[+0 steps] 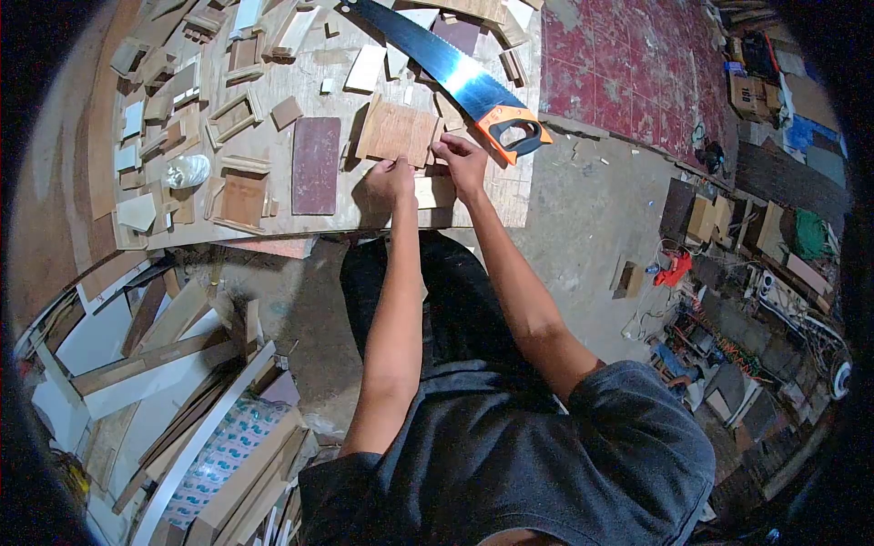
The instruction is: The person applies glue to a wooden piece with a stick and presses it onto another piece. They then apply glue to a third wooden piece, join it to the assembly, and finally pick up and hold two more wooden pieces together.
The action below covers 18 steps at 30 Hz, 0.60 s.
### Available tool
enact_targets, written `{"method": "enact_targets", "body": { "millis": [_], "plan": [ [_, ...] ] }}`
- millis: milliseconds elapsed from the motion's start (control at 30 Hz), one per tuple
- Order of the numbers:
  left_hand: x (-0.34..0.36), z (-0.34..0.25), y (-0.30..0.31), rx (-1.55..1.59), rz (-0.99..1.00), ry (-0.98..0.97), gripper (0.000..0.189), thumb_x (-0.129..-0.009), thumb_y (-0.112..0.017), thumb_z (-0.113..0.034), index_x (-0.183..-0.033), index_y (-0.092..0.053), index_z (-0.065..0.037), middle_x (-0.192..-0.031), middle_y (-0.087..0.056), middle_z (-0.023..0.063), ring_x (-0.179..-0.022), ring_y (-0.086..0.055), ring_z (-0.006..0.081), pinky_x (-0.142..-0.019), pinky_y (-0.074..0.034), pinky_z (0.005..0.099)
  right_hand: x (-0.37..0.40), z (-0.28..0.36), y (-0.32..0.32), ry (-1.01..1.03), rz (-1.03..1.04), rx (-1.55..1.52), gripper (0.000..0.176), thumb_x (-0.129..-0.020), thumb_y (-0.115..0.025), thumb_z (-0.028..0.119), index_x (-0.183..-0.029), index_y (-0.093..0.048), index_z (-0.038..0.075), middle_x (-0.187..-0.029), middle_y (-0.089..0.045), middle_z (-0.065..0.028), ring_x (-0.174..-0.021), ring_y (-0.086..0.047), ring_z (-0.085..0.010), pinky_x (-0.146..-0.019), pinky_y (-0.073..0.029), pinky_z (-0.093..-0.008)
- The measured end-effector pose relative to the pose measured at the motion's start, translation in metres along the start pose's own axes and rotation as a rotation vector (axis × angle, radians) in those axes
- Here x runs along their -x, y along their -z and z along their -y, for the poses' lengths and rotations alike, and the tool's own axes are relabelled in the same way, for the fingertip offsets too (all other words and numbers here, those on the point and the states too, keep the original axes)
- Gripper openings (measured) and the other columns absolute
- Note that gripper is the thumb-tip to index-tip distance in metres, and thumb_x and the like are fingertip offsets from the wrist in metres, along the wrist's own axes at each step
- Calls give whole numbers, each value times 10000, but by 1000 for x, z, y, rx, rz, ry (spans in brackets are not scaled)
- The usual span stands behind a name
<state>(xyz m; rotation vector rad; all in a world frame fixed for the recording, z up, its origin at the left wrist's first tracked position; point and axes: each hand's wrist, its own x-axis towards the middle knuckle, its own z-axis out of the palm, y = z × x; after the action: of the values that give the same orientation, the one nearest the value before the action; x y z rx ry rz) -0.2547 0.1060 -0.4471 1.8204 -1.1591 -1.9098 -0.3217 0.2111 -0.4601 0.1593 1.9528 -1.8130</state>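
Evidently for steadiness, two-edge grip | left hand (394, 179) pinching near edge, right hand (465, 169) right edge | wooden panel (398, 130) over bench (503, 197) | handsaw (446, 65) just beyond, handle nearest, presumably for reach

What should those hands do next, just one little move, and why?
Perhaps run the right hand's fingertips along the wooden panel's right side to check that edge: they are right at it, while the left hand is at the near edge, placed to steady it.
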Motion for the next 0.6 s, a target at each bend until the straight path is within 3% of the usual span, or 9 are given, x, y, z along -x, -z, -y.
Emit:
{"method": "enact_targets", "body": {
  "millis": [133,200,600],
  "plan": [
    [1,0,-1,-37,-6,-10,157,-808,-698,20,-890,-590,98,-831,-655,177,-678,-668,239,-629,-591,310,0,1,-1,-17,-2,-51,264,-797,-750,51,-1031,-673,-42,-919,-699,-101,-792,-683,-159,-620,-592,-304],
    [-1,5,-2,-36,-55,-52,139,-801,-694,-51,-734,-634,55,-665,-662,108,-548,-633,176,-510,-490,290,0,2,-2,-19,-5,-37,268,-796,-750,49,-1035,-671,-42,-915,-698,-100,-793,-683,-159,-617,-592,-304],
    [-9,15,-5,11,-61,-77,121,-771,-666,-42,-738,-648,74,-671,-673,139,-566,-654,208,-525,-506,302,0,-4,-2,3,-8,-10,312,-794,-748,38,-1078,-655,-48,-952,-696,-111,-810,-685,-178,-649,-607,-329]
  ]
}}
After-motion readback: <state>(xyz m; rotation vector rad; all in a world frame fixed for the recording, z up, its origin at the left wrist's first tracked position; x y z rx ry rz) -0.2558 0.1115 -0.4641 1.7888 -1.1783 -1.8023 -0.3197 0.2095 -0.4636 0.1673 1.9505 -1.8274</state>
